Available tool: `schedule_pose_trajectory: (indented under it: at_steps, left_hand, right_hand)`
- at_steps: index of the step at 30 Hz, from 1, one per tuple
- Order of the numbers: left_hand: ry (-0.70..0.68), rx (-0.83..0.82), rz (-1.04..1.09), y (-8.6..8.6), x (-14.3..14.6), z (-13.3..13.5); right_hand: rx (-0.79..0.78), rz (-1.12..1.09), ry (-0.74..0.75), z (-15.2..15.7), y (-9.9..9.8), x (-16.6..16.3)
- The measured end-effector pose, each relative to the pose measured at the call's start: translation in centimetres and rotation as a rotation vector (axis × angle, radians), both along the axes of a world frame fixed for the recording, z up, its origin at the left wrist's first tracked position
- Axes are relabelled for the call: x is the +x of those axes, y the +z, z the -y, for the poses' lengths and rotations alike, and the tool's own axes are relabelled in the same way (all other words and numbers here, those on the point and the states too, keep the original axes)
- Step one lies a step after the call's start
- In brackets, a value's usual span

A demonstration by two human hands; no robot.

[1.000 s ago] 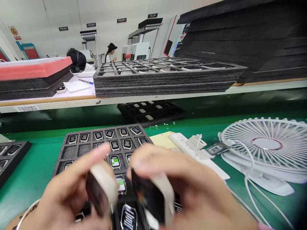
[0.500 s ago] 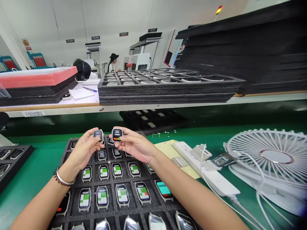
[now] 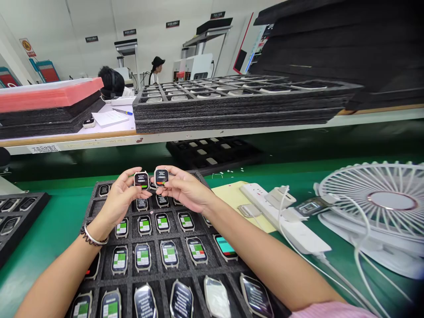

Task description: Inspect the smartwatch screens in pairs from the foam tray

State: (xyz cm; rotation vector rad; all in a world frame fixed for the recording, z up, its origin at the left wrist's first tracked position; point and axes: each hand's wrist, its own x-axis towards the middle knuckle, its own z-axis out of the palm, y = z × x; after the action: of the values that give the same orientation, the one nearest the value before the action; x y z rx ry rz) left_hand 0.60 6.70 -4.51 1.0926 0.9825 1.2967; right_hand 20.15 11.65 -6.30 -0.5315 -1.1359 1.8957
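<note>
My left hand (image 3: 121, 198) pinches a smartwatch body (image 3: 141, 179) without a strap, its dark screen lit with white text and a green patch. A similar smartwatch body (image 3: 161, 177) is gripped in my right hand (image 3: 187, 190), with a red and green strip low on its screen. Both watches are raised side by side above a black foam tray (image 3: 129, 282). In its compartments lie several more watch bodies, such as one with a green and white grid (image 3: 169, 253) and one with a teal screen (image 3: 226, 246). My forearms cover parts of the tray.
To the right are a white power strip (image 3: 265, 203) on yellow paper, a charging cable and a white fan (image 3: 371, 198). Another foam tray (image 3: 20, 216) lies at left. A shelf (image 3: 185, 138) ahead carries stacked trays (image 3: 232, 104). Two people are in the background.
The view has tilted down slightly, showing more of the tray's near row. The watch in my left hand has turned more squarely to view and moved nearer the other; both remain held.
</note>
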Motion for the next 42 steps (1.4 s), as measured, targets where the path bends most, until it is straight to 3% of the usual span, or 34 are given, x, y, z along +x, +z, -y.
schedule_pose_trajectory:
  at_steps: [42]
  left_hand:
    - [-0.016, 0.06, -0.017, -0.41, 0.41, 0.16]
  right_hand:
    - [0.145, 0.009, 0.005, 0.47, -0.07, -0.08]
